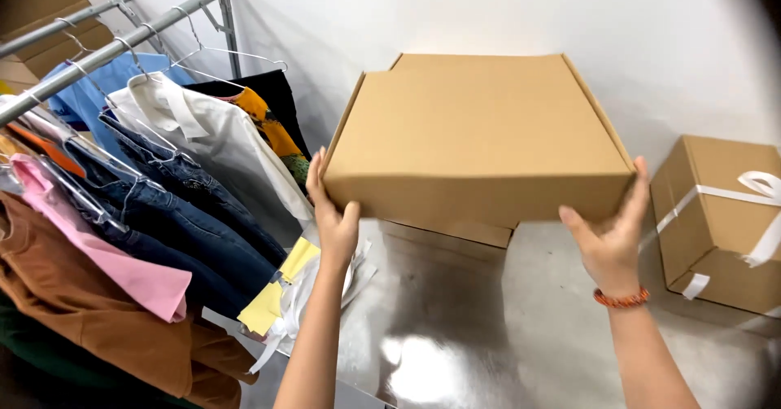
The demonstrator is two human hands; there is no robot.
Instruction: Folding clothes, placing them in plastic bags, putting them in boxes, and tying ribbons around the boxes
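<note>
Above steel table point(455, 328): left hand point(335, 222), right hand point(610, 242) clamped on closed cardboard box point(480, 132); contents unseen.

Two bare forearms, no sleeves seen

An orange beaded bracelet point(621, 299) is worn at the right wrist; nothing is worn on the left.

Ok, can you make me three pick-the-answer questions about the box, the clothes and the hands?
1. Where is the ribboned box?
A. right, on the metal table
B. on the clothes rack
C. on the floor

2. What colour is the ribbon?
A. red
B. white
C. green

3. How is the plain cardboard box held?
A. left hand only
B. right hand only
C. both hands

Answers: 1 A, it sits at the table's right edge. 2 B, the bands look white. 3 C, one hand grips each side; the box is closed.
</note>
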